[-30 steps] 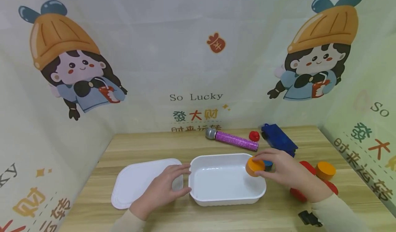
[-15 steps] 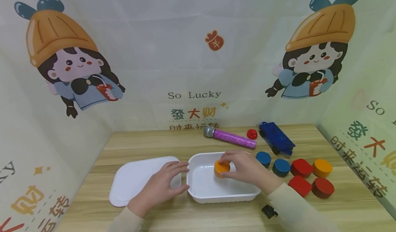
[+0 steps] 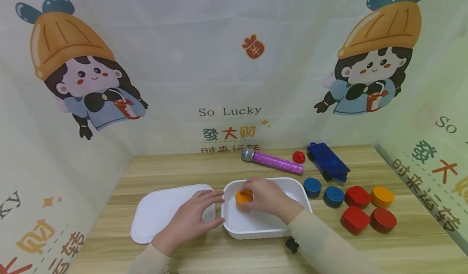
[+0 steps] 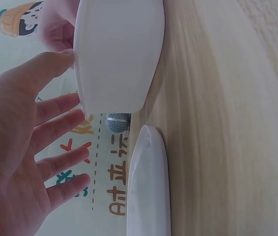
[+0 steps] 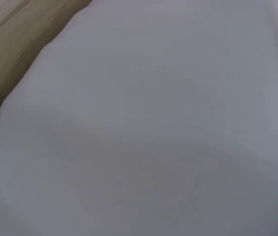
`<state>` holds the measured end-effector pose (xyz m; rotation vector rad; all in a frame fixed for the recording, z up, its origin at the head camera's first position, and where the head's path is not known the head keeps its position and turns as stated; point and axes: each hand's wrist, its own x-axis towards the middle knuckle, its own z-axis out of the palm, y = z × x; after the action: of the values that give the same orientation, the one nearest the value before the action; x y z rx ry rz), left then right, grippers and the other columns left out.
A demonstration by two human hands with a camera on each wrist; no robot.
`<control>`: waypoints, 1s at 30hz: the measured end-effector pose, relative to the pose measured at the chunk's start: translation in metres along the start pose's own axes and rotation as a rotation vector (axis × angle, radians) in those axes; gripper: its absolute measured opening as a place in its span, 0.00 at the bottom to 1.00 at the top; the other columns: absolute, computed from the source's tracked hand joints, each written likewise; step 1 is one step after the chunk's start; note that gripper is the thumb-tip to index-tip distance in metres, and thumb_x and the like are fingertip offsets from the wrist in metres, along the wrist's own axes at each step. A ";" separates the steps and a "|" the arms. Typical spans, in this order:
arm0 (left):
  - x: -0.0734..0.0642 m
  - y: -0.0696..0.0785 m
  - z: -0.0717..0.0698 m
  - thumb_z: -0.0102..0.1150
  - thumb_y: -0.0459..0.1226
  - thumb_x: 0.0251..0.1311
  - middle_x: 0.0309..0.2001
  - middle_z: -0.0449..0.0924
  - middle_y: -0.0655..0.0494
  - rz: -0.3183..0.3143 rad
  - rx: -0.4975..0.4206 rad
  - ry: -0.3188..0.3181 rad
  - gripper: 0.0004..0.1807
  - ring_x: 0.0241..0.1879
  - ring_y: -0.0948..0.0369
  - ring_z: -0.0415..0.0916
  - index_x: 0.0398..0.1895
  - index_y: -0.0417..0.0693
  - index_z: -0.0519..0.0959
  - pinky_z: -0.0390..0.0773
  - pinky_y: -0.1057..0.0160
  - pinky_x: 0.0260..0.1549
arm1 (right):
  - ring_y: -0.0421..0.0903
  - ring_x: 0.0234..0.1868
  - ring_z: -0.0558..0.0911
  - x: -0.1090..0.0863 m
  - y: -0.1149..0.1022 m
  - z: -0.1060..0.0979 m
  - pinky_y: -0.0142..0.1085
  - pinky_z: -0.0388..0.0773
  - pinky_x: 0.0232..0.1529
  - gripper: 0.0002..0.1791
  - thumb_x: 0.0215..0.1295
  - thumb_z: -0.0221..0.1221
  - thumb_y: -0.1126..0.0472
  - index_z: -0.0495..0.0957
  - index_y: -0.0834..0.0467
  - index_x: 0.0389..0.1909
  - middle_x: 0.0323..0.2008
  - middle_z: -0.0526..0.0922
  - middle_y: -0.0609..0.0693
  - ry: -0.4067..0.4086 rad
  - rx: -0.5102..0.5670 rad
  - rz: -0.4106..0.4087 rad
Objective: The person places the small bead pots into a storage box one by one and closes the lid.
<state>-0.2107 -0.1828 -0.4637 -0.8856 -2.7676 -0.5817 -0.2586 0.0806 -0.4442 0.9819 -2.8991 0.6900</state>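
In the head view my right hand [image 3: 268, 197] pinches an orange round block [image 3: 243, 200] low inside the left part of a white rectangular box [image 3: 267, 234]. Whether the block touches the bottom I cannot tell. My left hand [image 3: 191, 217], its fingers extended, is at the box's left rim; in the left wrist view the thumb and fingertips of that hand [image 4: 26, 132] meet the edge of the white box [image 4: 119, 54]. A white lid [image 3: 161, 209] lies partly under the left hand. The right wrist view is filled by the blurred white box wall [image 5: 144, 118].
To the right lie two blue blocks [image 3: 333, 197], several red blocks [image 3: 355, 219] and another orange block [image 3: 382, 197]. Behind are a purple glitter microphone [image 3: 278, 162], a small red object [image 3: 298, 157] and a blue wheeled toy [image 3: 329, 162]. A printed cloth backdrop [image 3: 175, 83] surrounds the table.
My right hand has carried the orange block leftward from the box's right rim, across and down into its left part. The left hand has stayed at the left rim.
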 end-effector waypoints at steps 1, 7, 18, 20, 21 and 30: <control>0.000 0.000 0.000 0.71 0.56 0.59 0.70 0.77 0.62 0.000 0.004 0.000 0.29 0.70 0.54 0.71 0.62 0.56 0.82 0.78 0.46 0.65 | 0.41 0.38 0.80 0.002 -0.001 0.001 0.37 0.84 0.49 0.18 0.60 0.74 0.50 0.88 0.56 0.47 0.43 0.88 0.47 -0.003 0.005 0.001; 0.001 -0.001 -0.001 0.71 0.56 0.60 0.69 0.77 0.61 0.007 0.012 0.000 0.29 0.70 0.53 0.71 0.62 0.56 0.82 0.79 0.46 0.64 | 0.40 0.37 0.79 0.012 -0.007 0.006 0.35 0.81 0.45 0.19 0.59 0.75 0.50 0.88 0.56 0.47 0.42 0.88 0.47 -0.037 0.010 0.013; 0.001 -0.001 0.000 0.70 0.55 0.61 0.70 0.77 0.61 0.008 0.007 -0.005 0.29 0.70 0.52 0.71 0.63 0.57 0.81 0.78 0.45 0.64 | 0.40 0.34 0.75 0.021 -0.010 0.014 0.32 0.76 0.40 0.16 0.58 0.75 0.51 0.88 0.54 0.44 0.36 0.85 0.44 -0.057 -0.002 -0.007; 0.001 0.000 -0.001 0.71 0.54 0.60 0.69 0.77 0.61 0.006 0.000 0.001 0.29 0.70 0.52 0.71 0.63 0.56 0.82 0.77 0.45 0.65 | 0.40 0.35 0.76 0.022 -0.011 0.015 0.32 0.77 0.41 0.17 0.58 0.75 0.51 0.88 0.54 0.45 0.37 0.86 0.44 -0.060 -0.007 -0.009; 0.001 0.000 -0.001 0.71 0.54 0.60 0.69 0.77 0.61 0.007 -0.002 0.005 0.29 0.70 0.52 0.71 0.63 0.56 0.82 0.77 0.45 0.65 | 0.40 0.36 0.76 0.022 -0.012 0.015 0.32 0.78 0.43 0.17 0.59 0.75 0.51 0.88 0.54 0.46 0.38 0.86 0.44 -0.063 -0.009 -0.006; 0.000 0.000 0.000 0.71 0.54 0.59 0.69 0.78 0.60 0.018 0.005 0.017 0.29 0.69 0.52 0.72 0.63 0.56 0.82 0.78 0.45 0.64 | 0.41 0.40 0.81 0.014 -0.011 0.011 0.36 0.84 0.49 0.19 0.58 0.75 0.48 0.88 0.51 0.48 0.42 0.88 0.44 -0.057 -0.061 0.012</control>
<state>-0.2110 -0.1828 -0.4642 -0.9002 -2.7420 -0.5758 -0.2622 0.0598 -0.4479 0.9944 -2.9582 0.5795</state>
